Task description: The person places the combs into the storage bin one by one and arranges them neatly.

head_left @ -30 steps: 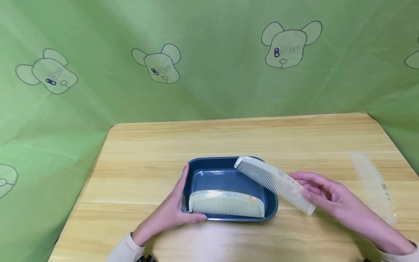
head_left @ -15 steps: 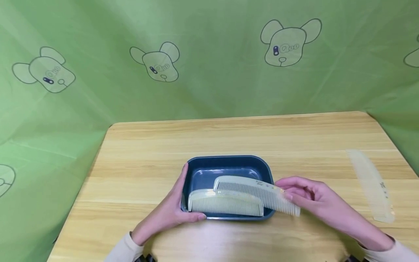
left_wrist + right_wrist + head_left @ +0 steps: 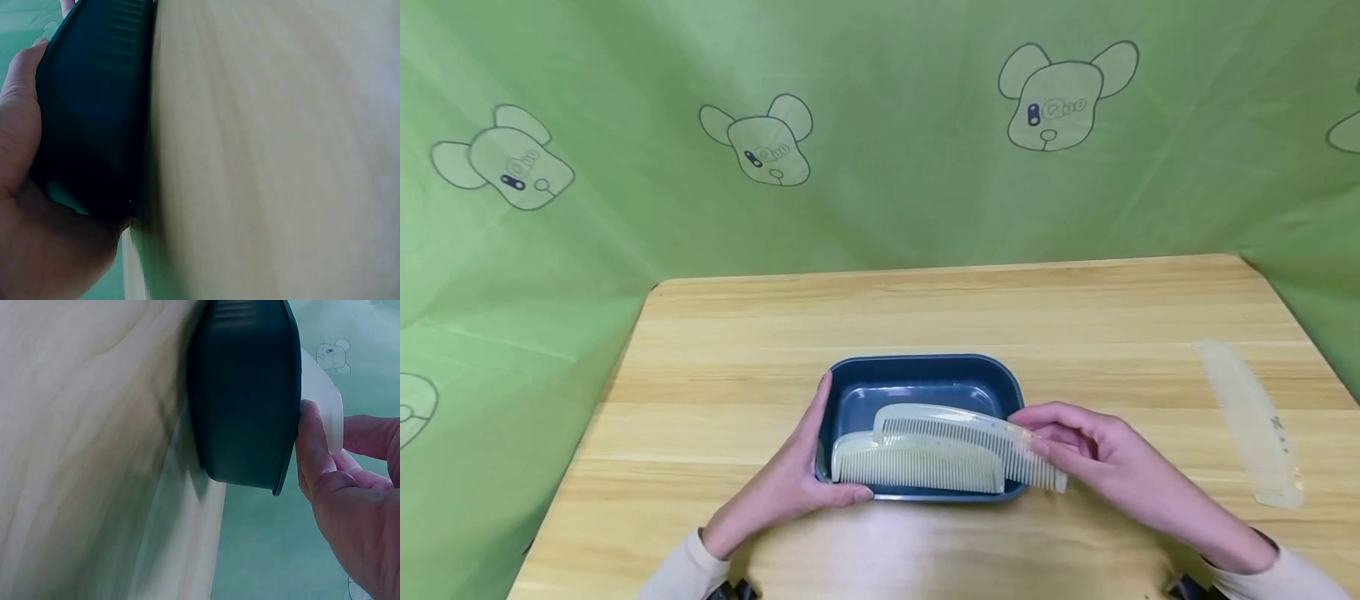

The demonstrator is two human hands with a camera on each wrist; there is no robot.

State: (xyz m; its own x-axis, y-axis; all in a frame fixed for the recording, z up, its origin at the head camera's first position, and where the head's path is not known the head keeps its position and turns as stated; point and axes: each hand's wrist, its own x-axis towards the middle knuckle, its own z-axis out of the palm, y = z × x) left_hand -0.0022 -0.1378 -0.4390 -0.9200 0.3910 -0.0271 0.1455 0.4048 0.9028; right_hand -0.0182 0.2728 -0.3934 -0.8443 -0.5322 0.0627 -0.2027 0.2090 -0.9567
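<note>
A dark blue rectangular tray point(image 3: 917, 364) sits on the table, and my left hand point(image 3: 790, 475) grips its left end, thumb on the near rim. Inside, along the near side, lies a pale translucent comb point(image 3: 917, 467). My right hand point(image 3: 1082, 446) pinches the right end of a second comb point(image 3: 947, 419), which slants over the tray and overlaps the first one. That held end juts past the tray's right rim. In the right wrist view the held comb point(image 3: 322, 394) shows beyond the tray wall point(image 3: 247, 394), between thumb and fingers.
A third comb point(image 3: 1251, 425) lies on the wooden table point(image 3: 760, 325) at the far right. Green cloth point(image 3: 895, 167) with printed bear heads hangs behind the table and down both sides.
My right hand has moved left and brought its comb from above the tray's right rim to over the first comb, turning it flatter. The left hand keeps its grip.
</note>
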